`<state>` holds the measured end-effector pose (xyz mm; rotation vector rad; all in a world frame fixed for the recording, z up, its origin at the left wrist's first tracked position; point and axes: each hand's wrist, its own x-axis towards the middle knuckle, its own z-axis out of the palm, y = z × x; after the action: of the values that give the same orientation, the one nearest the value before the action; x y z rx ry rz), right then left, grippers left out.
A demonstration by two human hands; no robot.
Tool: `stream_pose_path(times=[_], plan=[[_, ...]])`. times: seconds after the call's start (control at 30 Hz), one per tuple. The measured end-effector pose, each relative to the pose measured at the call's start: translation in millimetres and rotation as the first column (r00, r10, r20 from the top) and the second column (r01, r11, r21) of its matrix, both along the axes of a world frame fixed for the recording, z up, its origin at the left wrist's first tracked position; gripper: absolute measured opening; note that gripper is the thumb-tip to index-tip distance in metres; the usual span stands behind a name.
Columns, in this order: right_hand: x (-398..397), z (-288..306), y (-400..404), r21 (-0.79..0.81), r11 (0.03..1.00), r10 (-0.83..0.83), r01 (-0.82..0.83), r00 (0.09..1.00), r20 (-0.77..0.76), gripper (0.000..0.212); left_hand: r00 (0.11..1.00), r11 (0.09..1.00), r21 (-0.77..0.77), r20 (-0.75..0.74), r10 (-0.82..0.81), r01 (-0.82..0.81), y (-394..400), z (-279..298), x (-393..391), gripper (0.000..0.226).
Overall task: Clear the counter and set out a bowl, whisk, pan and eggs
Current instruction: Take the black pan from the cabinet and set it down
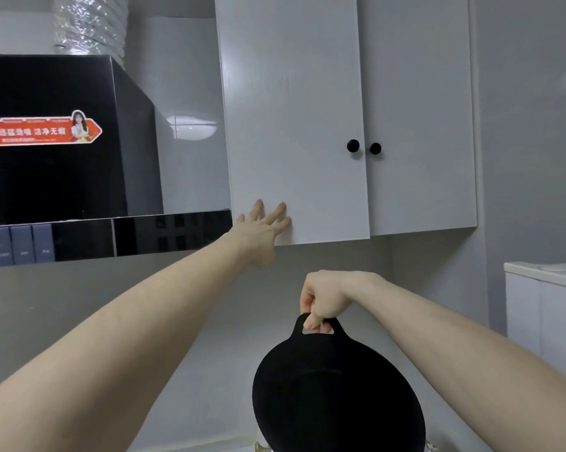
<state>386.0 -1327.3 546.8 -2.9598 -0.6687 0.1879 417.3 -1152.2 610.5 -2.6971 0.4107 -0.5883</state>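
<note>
Hanging below the wall cabinet (294,125) and nearest the camera, black pan (337,396) running off the bottom edge, its lower rim cut away and something pale and patterned beneath it too hidden to make out. Dangling straight under the right hand (324,301), curled fingers hooking through the pan's loop handle (317,324), wrist bent downward, forearm coming in from the lower right. Farther off, reaching up on a straight arm, left hand (263,228) spreading flat, fingertips (282,207) touching the cabinet's left door near its bottom edge, gripping nothing, beside the black range hood (63,141).
</note>
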Motion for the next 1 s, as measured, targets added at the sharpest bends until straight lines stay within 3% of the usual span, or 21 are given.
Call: stream_pose_path(times=[0.17,0.47,0.6,0.8,1.0], plan=[[8.8,-6.3,3.6,0.002,1.000,0.014,-0.014,1.000,-0.017,0.008,1.000,1.000,-0.021,0.024,0.020,-0.019,-5.8,-6.5,6.6,0.091],[8.9,-15.6,10.6,0.018,0.999,0.039,-0.038,0.998,-0.041,0.018,0.984,0.991,0.056,-0.126,0.128,-0.122,-8.0,-2.4,4.6,0.088],[-1.7,-13.0,18.1,0.028,0.996,0.089,-0.088,0.995,-0.040,0.006,0.984,0.991,0.064,-0.129,0.123,-0.115,21.2,-12.7,-8.8,0.086],[-16.0,-15.1,41.5,0.065,0.982,0.180,-0.178,0.983,-0.023,0.010,0.988,0.986,-0.133,-0.128,0.080,-0.097,103.0,-54.1,-61.7,0.087],[-38.6,-32.2,95.4,0.083,0.943,0.321,-0.322,0.947,0.034,0.014,0.952,0.894,-0.395,-0.289,0.100,-0.214,191.5,-132.2,-163.9,0.085]])
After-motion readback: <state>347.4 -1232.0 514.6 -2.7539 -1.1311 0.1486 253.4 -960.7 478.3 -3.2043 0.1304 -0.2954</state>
